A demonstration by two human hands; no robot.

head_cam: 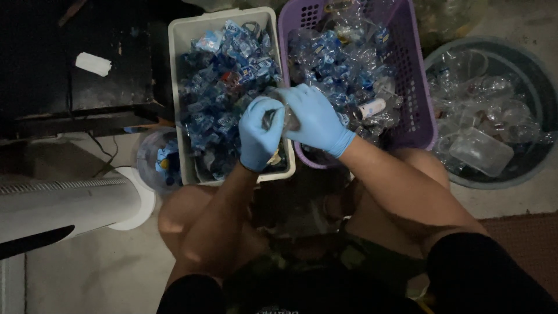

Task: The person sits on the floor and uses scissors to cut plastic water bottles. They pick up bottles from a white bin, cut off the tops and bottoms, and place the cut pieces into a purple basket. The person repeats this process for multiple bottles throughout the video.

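A clear plastic bottle (pixel 283 113) is held between both hands, which are covered with light blue gloves. The left hand (pixel 260 135) is closed around the near end of the bottle, with its fingers (pixel 263 110) curled tightly over it. The right hand (pixel 317 119) is closed on the far side of the same bottle, its fingers wrapped around the body. The bottle is kept in the air, just above the gap between two containers that are placed side by side on the floor (pixel 87 267).

The white rectangular tub (pixel 177 87) is seen under the left hand and is filled with crumpled blue bottle labels (pixel 224 75). The purple perforated basket (pixel 421 110) is seen under the right hand and is filled with clear bottles that carry blue labels; a white cap can be noticed among them. To the right of the basket, near the right edge of the floor, a round dark basin (pixel 532 70) is placed, and crushed clear plastic containers (pixel 481 151) are piled in it. A small clear round container (pixel 156 160) with blue pieces inside is set just left of the tub. A white cylinder-shaped appliance (pixel 64 203) is lying at the left edge.
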